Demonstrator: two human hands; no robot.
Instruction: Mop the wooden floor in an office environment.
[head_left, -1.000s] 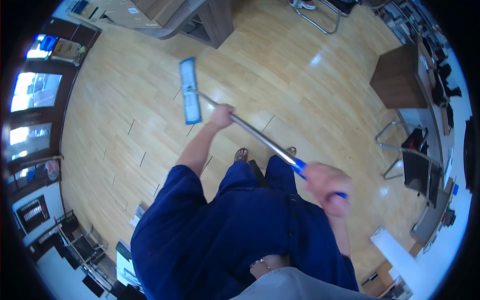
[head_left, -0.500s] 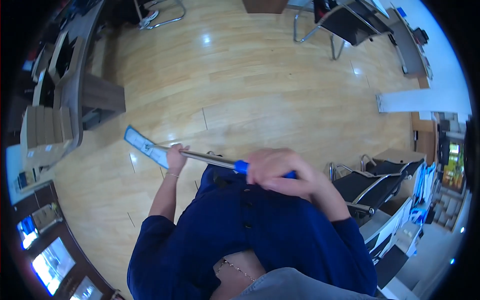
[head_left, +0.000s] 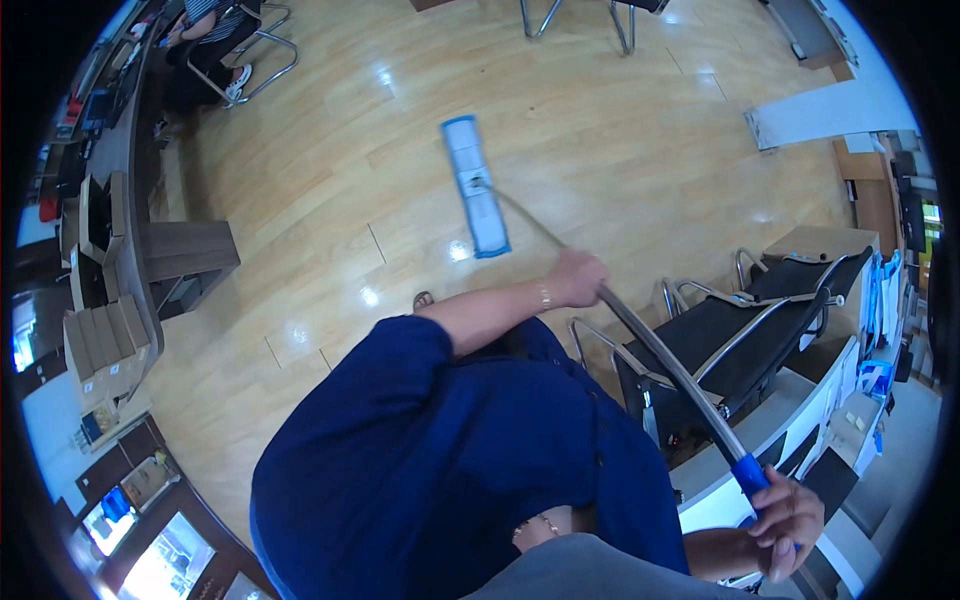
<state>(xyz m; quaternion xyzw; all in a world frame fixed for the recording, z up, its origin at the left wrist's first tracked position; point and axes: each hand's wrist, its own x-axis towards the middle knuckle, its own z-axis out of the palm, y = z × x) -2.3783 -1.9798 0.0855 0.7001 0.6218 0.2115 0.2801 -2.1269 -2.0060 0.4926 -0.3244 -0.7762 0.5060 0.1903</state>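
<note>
A flat mop [head_left: 484,215] with a long, blue-edged head lies on the wooden floor ahead of me. Its metal pole slants back toward my right side. Partway down the pole, my left hand [head_left: 579,279] is wrapped round the metal, the arm stretched across my front. At the upper end, my right hand [head_left: 787,524] closes round the blue grip [head_left: 749,474], out to my lower right. Both hands hold the same mop.
Black chairs with metal frames [head_left: 740,320] stand close on my right beside a white counter [head_left: 790,400]. A dark desk [head_left: 190,250] with cardboard boxes [head_left: 110,345] runs along the left. At the far left a person [head_left: 205,45] sits on a chair. A white pillar [head_left: 830,112] rises at the right.
The mop head has swung from the left to ahead of me. My left hand has moved right with the pole, and my right hand has shifted down and out to the right.
</note>
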